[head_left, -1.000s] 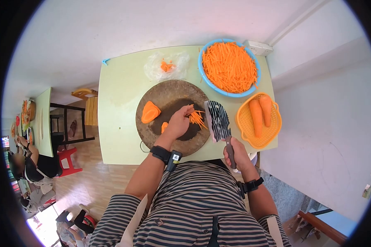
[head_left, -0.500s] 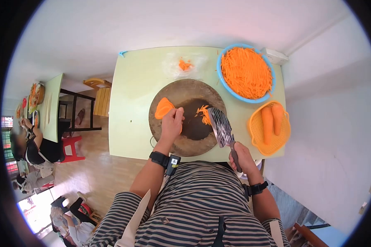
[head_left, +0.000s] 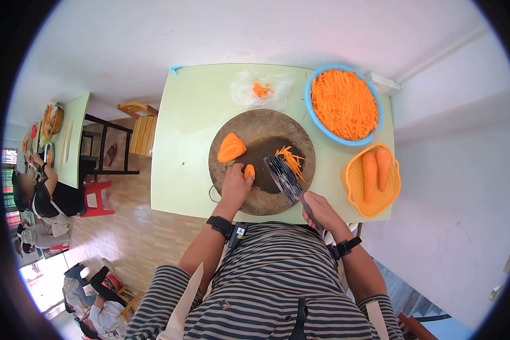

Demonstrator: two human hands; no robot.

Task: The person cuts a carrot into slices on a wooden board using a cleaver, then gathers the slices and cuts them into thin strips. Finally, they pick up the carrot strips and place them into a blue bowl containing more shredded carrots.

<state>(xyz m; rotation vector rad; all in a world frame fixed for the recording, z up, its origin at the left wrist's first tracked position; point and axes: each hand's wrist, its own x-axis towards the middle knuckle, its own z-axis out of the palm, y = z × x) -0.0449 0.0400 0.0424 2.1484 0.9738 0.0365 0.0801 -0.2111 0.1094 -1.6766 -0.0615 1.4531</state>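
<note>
On the round wooden chopping board (head_left: 260,201), my left hand (head_left: 235,184) is closed with a small carrot piece (head_left: 249,172) at its fingertips. A fanned stack of carrot slices (head_left: 231,148) lies on the board just beyond that hand. My right hand (head_left: 321,211) grips the handle of a cleaver (head_left: 283,179), whose broad blade slants over the board's dark wet middle. Beside the blade, on its far right side, is a small heap of carrot shreds (head_left: 292,161). A gap separates the blade from my left hand.
A blue-rimmed basin (head_left: 310,113) heaped with shredded carrot stands at the back right. Nearer, a yellow basket (head_left: 354,198) holds two whole carrots (head_left: 369,178). Carrot scraps (head_left: 261,89) lie on a plastic bag (head_left: 241,93) behind the board. Other people sit far left.
The cleaver has moved left and is angled differently. My left hand has come lower, and a carrot piece now shows at its fingertips. The shreds are more spread out.
</note>
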